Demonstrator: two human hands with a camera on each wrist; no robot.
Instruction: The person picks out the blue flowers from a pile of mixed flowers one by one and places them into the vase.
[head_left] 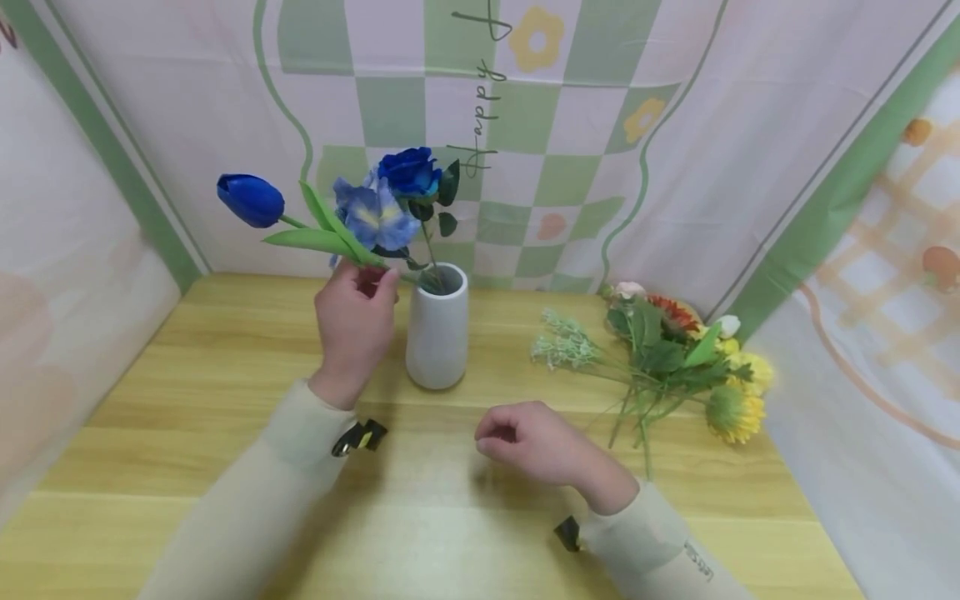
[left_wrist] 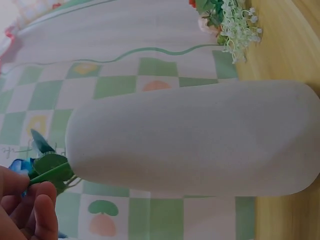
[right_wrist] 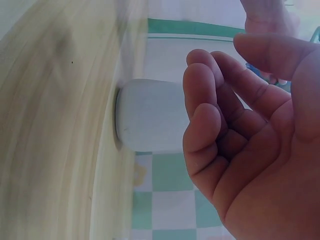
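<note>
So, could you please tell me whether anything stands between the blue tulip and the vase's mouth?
Nothing visible does: the left hand holds the blue tulip, its stem reaching the vase at the rim, though the blue rose has its stem in that opening.

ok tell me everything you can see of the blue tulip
The blue tulip has a closed bloom, a green stem and long green leaves; it looks artificial. It leans over, bloom pointing left in the head view. The left hand pinches its stem beside the white vase; whether the stem's end is inside is unclear.
</note>
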